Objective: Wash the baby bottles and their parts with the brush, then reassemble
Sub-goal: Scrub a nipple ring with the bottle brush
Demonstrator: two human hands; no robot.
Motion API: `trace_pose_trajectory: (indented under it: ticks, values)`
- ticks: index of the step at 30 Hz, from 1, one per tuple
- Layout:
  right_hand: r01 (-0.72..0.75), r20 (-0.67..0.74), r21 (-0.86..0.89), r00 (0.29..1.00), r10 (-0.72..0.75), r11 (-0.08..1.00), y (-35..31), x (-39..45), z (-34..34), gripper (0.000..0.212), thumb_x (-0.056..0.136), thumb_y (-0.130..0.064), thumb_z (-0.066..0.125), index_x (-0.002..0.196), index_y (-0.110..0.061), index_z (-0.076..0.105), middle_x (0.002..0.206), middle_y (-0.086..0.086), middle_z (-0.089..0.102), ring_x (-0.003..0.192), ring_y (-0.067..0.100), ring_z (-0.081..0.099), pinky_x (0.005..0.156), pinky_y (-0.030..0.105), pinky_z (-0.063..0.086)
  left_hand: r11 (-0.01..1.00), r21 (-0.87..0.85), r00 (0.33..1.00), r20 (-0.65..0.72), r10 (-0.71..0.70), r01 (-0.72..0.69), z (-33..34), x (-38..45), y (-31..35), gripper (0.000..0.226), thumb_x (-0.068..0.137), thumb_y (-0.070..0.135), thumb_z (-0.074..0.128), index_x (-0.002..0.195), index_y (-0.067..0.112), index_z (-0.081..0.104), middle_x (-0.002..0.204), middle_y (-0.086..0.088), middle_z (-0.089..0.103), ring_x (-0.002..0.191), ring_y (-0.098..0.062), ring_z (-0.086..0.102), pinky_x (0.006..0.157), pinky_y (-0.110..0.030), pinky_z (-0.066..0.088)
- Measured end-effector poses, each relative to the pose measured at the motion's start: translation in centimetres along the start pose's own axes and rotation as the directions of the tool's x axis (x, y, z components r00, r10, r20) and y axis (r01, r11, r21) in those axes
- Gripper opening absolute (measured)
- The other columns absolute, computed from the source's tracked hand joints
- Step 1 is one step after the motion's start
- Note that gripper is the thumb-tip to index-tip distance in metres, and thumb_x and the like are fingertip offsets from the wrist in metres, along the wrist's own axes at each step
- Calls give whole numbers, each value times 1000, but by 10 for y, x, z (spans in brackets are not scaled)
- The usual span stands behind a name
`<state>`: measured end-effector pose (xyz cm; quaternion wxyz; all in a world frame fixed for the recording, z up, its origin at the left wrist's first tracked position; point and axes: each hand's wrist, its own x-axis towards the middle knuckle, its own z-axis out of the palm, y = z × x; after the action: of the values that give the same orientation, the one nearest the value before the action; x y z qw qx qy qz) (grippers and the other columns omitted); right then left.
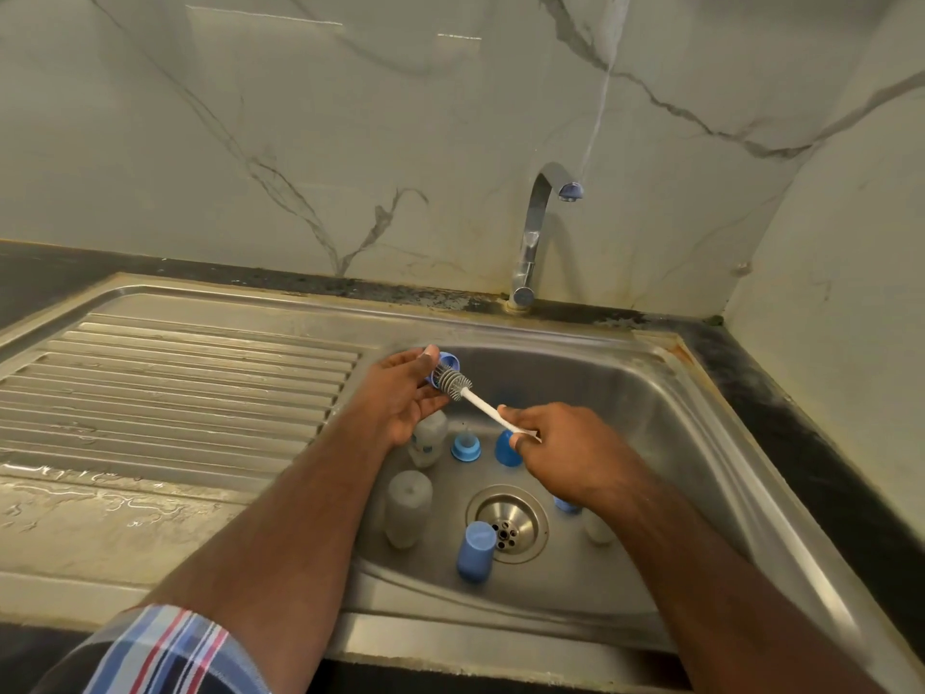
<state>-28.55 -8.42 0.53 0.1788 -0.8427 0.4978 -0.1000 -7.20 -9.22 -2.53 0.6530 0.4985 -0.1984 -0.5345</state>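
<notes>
While gripped by right hand (555, 445), brush (470, 393) aslant, bristles up-left in blue cap (443, 368).

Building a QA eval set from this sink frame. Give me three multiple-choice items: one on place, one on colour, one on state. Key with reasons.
1. Where is the brush head?
A. On the drainboard
B. Against the blue part in the left hand
C. In the drain

2. What colour is the cap lying by the drain?
A. Blue
B. Red
C. Green

3. Is the tap running?
A. Yes, a full stream
B. Yes, a spray
C. No

Key: B, the brush bristles meet the blue part gripped by the left hand, while the right hand grips the handle. A, the cap is blue. C, no water falls from the tap.
</notes>
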Motion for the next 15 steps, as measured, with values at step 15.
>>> trace_pose_trajectory:
  ticks: [15]
  values:
    - [-31,31,105,999,28,994,-12,-1,1,39,104,-31,47,140,-43,53,90,-7,69,66,11,62,59,25,48,994,-87,997,0,72,-72,2,-2,5,9,101,11,60,108,5,62,100,-20,71,77,-26,76,65,-36,64]
